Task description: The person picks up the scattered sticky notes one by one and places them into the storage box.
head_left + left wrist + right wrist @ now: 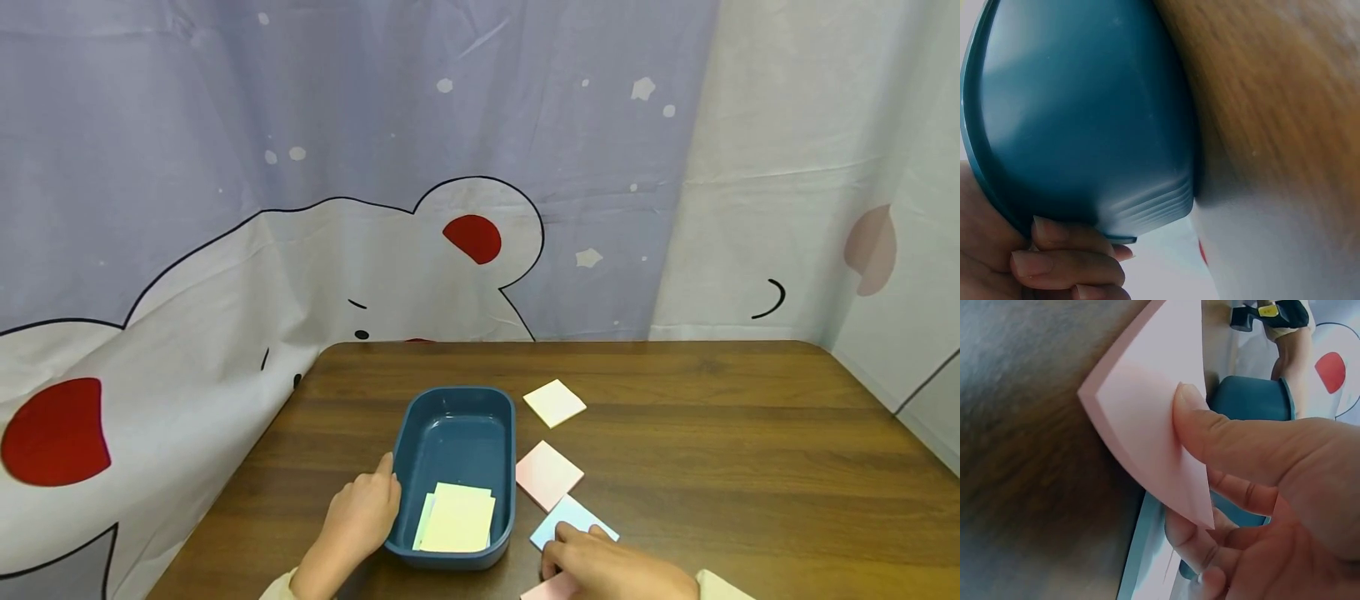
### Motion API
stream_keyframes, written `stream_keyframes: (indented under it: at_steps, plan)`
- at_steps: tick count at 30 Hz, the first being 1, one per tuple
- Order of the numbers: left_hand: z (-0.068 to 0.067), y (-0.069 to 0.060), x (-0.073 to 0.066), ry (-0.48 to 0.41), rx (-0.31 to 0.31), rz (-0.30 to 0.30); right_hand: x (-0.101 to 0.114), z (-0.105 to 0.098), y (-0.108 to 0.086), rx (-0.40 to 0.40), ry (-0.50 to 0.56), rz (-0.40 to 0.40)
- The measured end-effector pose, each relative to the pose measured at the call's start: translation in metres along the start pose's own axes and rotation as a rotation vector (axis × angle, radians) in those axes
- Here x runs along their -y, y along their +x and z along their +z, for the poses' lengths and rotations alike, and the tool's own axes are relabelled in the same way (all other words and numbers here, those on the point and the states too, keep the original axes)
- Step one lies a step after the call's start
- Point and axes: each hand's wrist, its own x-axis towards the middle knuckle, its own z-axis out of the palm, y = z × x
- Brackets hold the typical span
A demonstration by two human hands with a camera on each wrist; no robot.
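Observation:
My right hand (611, 567) pinches a pink sticky-note pad (551, 588). In the right wrist view the thumb lies on the face of this pad (1147, 406), fingers beneath, and the pad bends. Just beyond it, partly under my right hand, is a light blue pad (558, 521). My left hand (360, 515) holds the left side of a dark blue plastic bin (507, 467), index finger along the wall. Curled fingertips show by its rim in the left wrist view. Inside the bin's near end, a pale yellow pad (459, 521) overlaps a greenish one (424, 518).
Another pink pad (549, 475) lies right of the bin, touching or nearly touching the light blue one. Farther back is a cream pad (555, 403). All stand on a brown wooden table (712, 450); a printed curtain (337, 125) hangs behind its far edge.

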Motion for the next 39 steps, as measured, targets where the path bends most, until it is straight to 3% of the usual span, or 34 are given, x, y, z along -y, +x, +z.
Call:
stream_keyframes:
  at_steps: [3, 10, 22, 33, 39]
  plan:
    - [0.000, 0.000, 0.000, 0.001, -0.001, -0.001, 0.002, -0.001, 0.002, -0.006, -0.005, 0.005]
    - [0.000, 0.000, 0.000, 0.000, 0.004, 0.000, 0.005, -0.004, 0.007, 0.049, 0.075, 0.116]
    - [0.000, 0.001, 0.000, -0.004, 0.021, -0.015, 0.002, -0.013, 0.013, 0.005, 0.172, -0.013]
    - [0.000, 0.001, 0.000, -0.008, 0.025, -0.012, 0.003, -0.033, 0.015, -0.087, 0.182, -0.034]
    - [0.001, 0.001, 0.001, -0.007, 0.015, -0.009, 0.005, -0.049, 0.023, -0.067, 0.212, 0.003]
